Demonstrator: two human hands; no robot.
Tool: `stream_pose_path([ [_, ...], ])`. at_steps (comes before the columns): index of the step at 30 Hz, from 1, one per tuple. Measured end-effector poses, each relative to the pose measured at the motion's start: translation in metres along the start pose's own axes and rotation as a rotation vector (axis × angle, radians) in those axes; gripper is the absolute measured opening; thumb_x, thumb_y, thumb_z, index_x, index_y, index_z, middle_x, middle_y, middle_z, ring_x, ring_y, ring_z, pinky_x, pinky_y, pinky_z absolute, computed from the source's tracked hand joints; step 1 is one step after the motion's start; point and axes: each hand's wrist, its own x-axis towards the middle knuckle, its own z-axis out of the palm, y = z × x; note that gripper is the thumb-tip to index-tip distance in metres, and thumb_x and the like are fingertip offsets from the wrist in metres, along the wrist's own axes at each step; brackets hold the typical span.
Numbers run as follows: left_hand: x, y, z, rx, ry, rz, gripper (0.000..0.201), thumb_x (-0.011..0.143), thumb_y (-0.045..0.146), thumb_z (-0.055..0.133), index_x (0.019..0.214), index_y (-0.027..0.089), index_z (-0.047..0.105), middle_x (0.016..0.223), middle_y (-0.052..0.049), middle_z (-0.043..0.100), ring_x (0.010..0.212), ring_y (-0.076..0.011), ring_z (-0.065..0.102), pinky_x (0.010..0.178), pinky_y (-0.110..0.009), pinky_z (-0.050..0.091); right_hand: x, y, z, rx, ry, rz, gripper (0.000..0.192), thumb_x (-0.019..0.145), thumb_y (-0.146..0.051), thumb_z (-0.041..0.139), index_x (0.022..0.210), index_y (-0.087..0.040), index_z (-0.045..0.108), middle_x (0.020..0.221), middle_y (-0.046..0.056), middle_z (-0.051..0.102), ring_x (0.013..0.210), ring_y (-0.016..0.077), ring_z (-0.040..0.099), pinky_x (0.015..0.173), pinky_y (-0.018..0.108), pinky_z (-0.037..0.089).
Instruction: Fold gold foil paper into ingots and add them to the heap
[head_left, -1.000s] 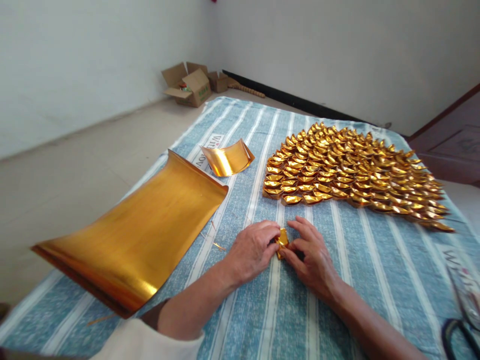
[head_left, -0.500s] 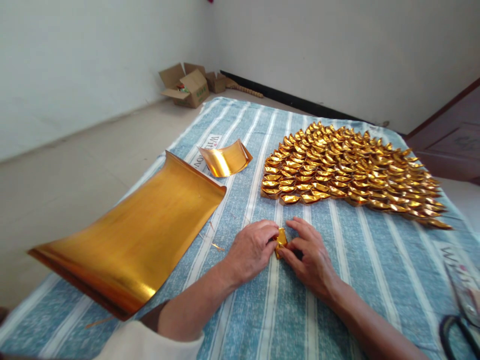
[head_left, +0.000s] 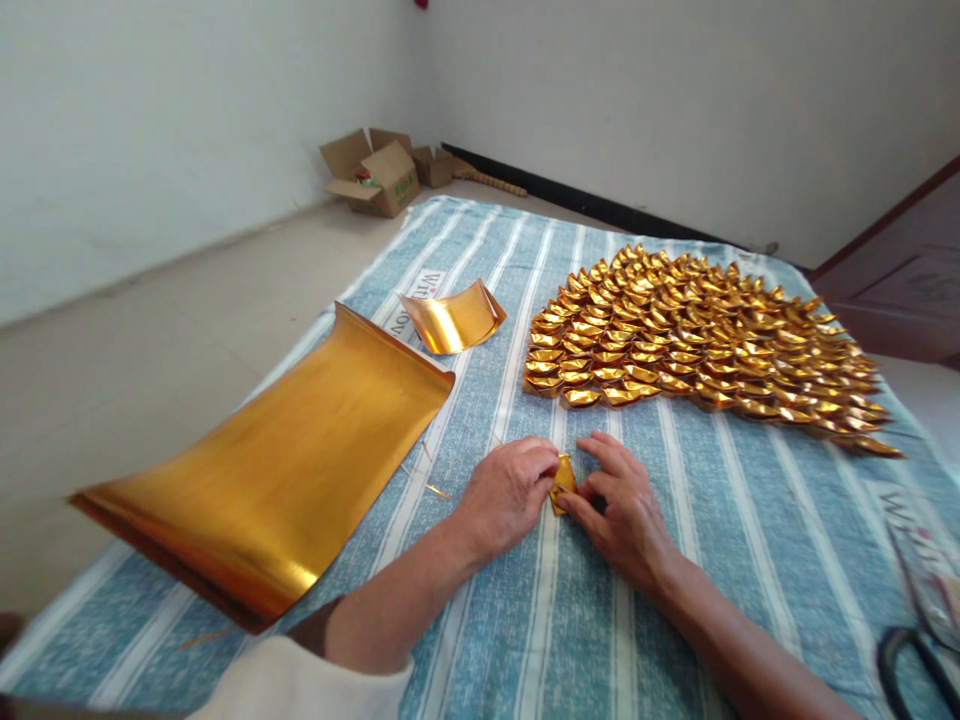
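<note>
Fingertips of the left hand (head_left: pixel 504 493) and right hand (head_left: pixel 628 510) pinch a small folded gold foil piece (head_left: pixel 562 481) between them, pressed to the blue striped cloth (head_left: pixel 735 520). It lies just in front of the spread of finished gold paper ingots (head_left: pixel 697 340), with a large gold foil sheet (head_left: pixel 277 460) to its left.

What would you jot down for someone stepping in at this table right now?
Left hand and right hand: both pinch one small gold foil piece, part folded, against the striped cloth.
Done: a big spread of folded gold ingots lies in rows just beyond the hands.
Left: the piece in hand is not yet shaped like those. A large gold foil sheet lies to the left, a small curled sheet behind it. Scissors at the right edge.
</note>
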Motion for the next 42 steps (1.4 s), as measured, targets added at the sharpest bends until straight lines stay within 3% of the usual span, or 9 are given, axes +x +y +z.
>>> stream_pose_path([
  [7,0.0,0.0,-0.001,0.01,-0.009,-0.002,0.015,0.082,0.005,0.055,0.086,0.018,0.061,0.098,-0.004,0.065,0.095,-0.0181,0.06,0.087,-0.031,0.048,-0.003,0.0,0.002,-0.031,0.048,-0.02,0.023,0.084,-0.033,0.064,0.066,-0.02,0.059,0.122,0.015,0.06,0.125,0.0327,0.047,0.1,0.055,0.042],
  [12,0.002,0.001,-0.002,0.004,-0.011,0.0,0.014,0.083,0.006,0.054,0.086,0.019,0.061,0.098,-0.003,0.064,0.095,-0.0181,0.06,0.087,-0.031,0.048,-0.004,-0.005,0.004,-0.08,0.135,-0.153,0.015,0.087,-0.02,0.056,0.075,-0.02,0.063,0.118,0.014,0.062,0.126,0.0309,0.047,0.099,0.053,0.044],
  [19,0.001,0.001,-0.002,0.013,-0.011,-0.002,0.016,0.081,0.005,0.054,0.087,0.019,0.061,0.097,-0.003,0.064,0.095,-0.0181,0.06,0.087,-0.031,0.049,-0.004,-0.005,0.0,-0.128,0.081,-0.208,0.014,0.087,-0.027,0.059,0.076,-0.019,0.065,0.12,0.014,0.06,0.126,0.0317,0.046,0.1,0.054,0.042],
  [28,0.003,0.002,-0.002,0.012,-0.018,-0.019,0.017,0.08,0.006,0.053,0.083,0.019,0.061,0.094,-0.003,0.064,0.092,-0.0177,0.061,0.085,-0.031,0.049,-0.004,-0.002,0.003,-0.072,-0.025,-0.037,0.017,0.078,-0.034,0.07,0.073,-0.021,0.06,0.127,0.013,0.056,0.128,0.0336,0.042,0.102,0.056,0.037],
  [42,0.003,0.0,-0.002,0.025,0.002,-0.014,0.017,0.077,0.002,0.056,0.083,0.018,0.06,0.094,-0.003,0.064,0.091,-0.0173,0.061,0.084,-0.028,0.048,-0.001,0.007,-0.004,0.056,-0.064,-0.029,0.009,0.083,-0.027,0.064,0.075,-0.023,0.066,0.126,0.008,0.057,0.126,0.0303,0.045,0.102,0.055,0.037],
])
